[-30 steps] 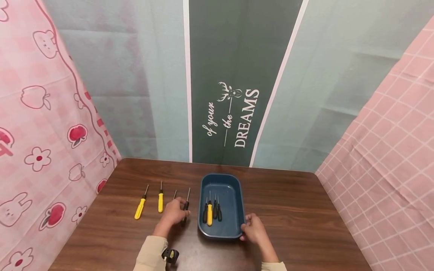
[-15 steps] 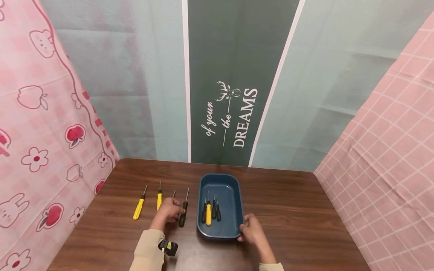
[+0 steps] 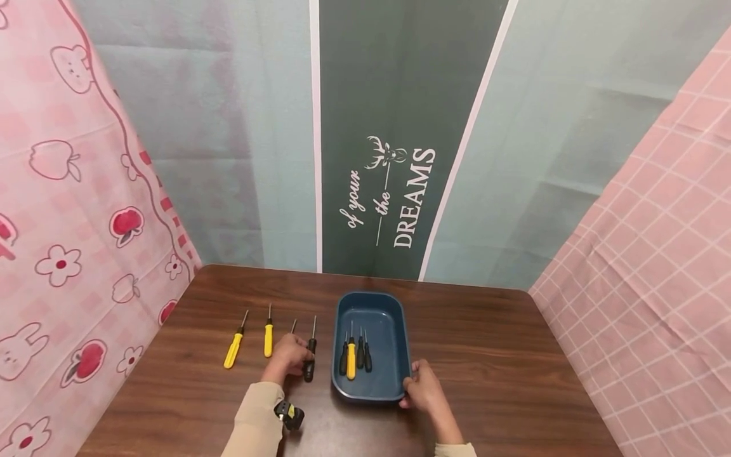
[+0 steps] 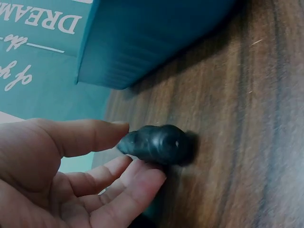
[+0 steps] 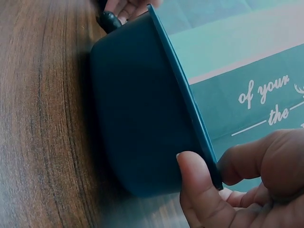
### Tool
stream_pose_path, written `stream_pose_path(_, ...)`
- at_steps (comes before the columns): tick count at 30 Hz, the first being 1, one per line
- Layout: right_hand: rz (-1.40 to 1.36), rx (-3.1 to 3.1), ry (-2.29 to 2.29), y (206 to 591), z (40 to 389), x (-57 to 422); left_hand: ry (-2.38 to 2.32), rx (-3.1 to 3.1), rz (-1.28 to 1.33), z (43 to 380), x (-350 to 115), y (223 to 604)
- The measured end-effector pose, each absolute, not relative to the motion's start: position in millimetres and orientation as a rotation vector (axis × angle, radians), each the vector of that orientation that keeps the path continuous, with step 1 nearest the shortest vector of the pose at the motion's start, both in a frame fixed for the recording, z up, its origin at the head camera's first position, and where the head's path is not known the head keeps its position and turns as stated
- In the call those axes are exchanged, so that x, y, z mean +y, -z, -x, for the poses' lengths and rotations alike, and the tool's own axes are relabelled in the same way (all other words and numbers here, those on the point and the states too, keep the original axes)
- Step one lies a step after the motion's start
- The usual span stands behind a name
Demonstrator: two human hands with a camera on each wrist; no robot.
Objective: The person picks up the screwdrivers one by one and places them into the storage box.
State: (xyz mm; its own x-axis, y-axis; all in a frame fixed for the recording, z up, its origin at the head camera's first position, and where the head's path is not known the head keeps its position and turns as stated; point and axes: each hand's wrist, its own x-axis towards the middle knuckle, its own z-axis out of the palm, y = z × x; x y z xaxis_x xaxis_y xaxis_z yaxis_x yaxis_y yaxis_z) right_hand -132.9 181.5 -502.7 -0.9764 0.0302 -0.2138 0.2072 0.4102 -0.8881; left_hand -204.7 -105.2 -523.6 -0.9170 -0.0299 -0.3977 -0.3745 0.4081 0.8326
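My left hand [image 3: 291, 354] pinches the handle of a black screwdriver [image 3: 310, 367], which lies along the table left of a blue rectangular bin. In the left wrist view the thumb is on one side of the black handle [image 4: 161, 144] and the fingers are on the other. Another shaft [image 3: 294, 325] sticks out beyond this hand, its handle hidden. My right hand [image 3: 423, 388] grips the bin's [image 3: 388, 374] near right corner, thumb and finger on either side of the rim [image 5: 199, 128]. Inside the bin lie a yellow screwdriver [image 3: 351, 362] and several small black screwdrivers [image 3: 368, 360].
Farther left on the brown wooden table [image 3: 485, 368] lie two yellow-handled screwdrivers, an outer one [image 3: 233, 350] and an inner one [image 3: 268, 339]. Patterned cloths hang at the back and on both sides. A black device [image 3: 289, 416] is strapped at the left wrist.
My left hand has shifted slightly along the black screwdriver, leaving more of its handle showing. That screwdriver has turned a little straighter. My right hand and the bin hold their place.
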Motion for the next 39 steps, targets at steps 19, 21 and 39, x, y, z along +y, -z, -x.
stream_pose_path(19, -0.223, 2.549, 1.540, 502, 135, 180, -1.609, 2.346, 0.372, 197, -97, 517)
stream_pose_path(21, -0.215, 2.562, 1.549, 503, 135, 180, -1.636, 2.332, 0.363, 196, -97, 516)
stream_pose_path(39, -0.236, 2.412, 1.704, 510, 135, 183, -1.783, 2.195, 0.271, 190, -93, 506)
